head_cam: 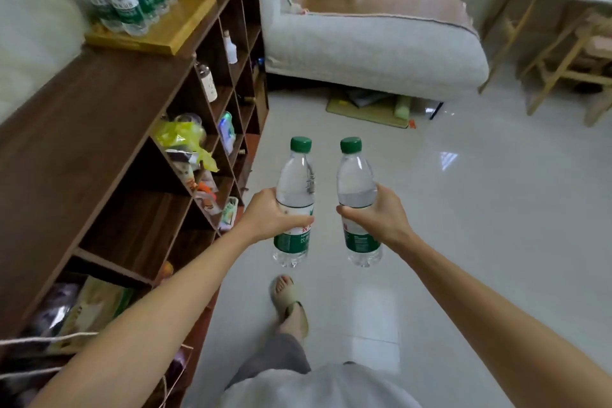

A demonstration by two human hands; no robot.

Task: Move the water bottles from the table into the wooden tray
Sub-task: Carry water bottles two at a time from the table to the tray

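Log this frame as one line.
hands: left, right each hold upright green-capped water bottle | wooden tray on shelf: several bottles

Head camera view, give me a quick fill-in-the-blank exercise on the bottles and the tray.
1. Each hand, left hand and right hand, holds one clear plastic water bottle with a ____ cap.
2. The held bottles stand ____, caps up.
3. The light wooden tray sits on top of the dark brown ____.

Missing words: green; upright; shelf unit
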